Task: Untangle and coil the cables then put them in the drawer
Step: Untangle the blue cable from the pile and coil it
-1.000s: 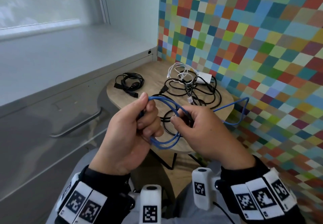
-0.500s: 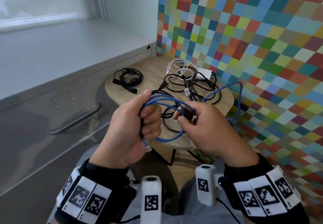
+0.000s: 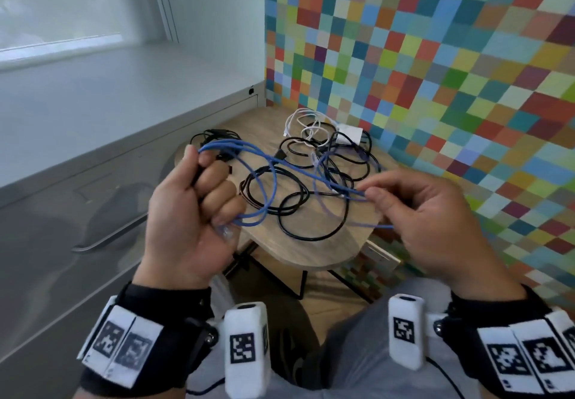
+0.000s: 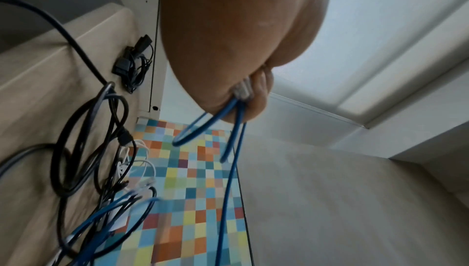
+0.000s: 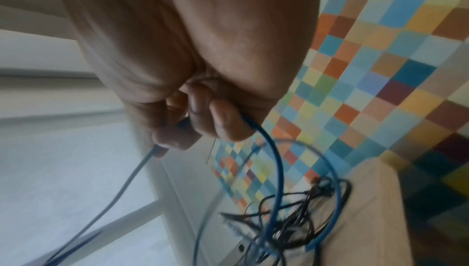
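My left hand [image 3: 199, 199] grips several loops of a blue cable [image 3: 270, 181] in a fist, and the cable's clear plug [image 3: 225, 231] sticks out below the little finger. In the left wrist view the blue cable [image 4: 228, 121] hangs in loops from that fist. My right hand [image 3: 413, 212] pinches a straight run of the same cable between thumb and fingers, over the table's right edge. The right wrist view shows the blue cable [image 5: 274, 160] curving down from those fingers. A tangle of black cables [image 3: 311, 187] and a white cable [image 3: 303, 121] lie on the small wooden table [image 3: 311, 252].
A coiled black cable [image 3: 217, 135] lies at the table's far left. A grey cabinet with a drawer handle [image 3: 105, 240] stands to the left under a white sill. A multicoloured checked wall [image 3: 435, 56] runs behind and right. A white adapter [image 3: 350, 134] sits by the wall.
My hands have drawn apart: the right hand slid right along the blue cable, pulling a stretch straight. The left fist still holds the loops, now raised further left.
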Demonstrator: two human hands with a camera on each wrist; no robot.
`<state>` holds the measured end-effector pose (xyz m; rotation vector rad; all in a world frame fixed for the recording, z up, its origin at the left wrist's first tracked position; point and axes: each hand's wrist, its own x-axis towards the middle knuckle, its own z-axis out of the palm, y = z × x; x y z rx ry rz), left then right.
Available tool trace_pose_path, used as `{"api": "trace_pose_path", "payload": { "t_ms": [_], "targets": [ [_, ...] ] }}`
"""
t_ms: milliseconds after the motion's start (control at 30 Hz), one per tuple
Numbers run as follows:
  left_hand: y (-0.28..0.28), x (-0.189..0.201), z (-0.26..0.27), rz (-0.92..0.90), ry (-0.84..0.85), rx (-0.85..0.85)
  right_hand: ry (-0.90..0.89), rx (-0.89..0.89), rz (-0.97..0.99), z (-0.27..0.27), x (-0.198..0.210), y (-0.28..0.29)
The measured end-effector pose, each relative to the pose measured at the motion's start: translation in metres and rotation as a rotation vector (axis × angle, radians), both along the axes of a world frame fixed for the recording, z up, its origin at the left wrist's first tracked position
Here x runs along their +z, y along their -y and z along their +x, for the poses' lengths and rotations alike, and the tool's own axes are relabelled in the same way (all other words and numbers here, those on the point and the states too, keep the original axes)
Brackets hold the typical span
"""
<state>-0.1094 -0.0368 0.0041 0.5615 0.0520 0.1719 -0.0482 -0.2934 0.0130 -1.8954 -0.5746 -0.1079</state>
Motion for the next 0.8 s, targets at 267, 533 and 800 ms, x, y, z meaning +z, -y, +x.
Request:
{"api": "trace_pose_path", "payload": {
  "t_ms": [267,533,800],
  "targets": [
    [0.015,0.009,0.001,0.499,-0.086,0.367,0.26,-0.149,-0.39,0.003,0.001,0.017],
    [0.05,-0.005,-0.008,1.388,0.091,0.396,0.248,0.055,-0.657,-0.026,-0.009,-0.04],
    [0.054,-0.007,-0.008,1.552,0.153,0.266,0.323,0.072,-0.37,-0.035,-0.003,-0.054]
  ]
}}
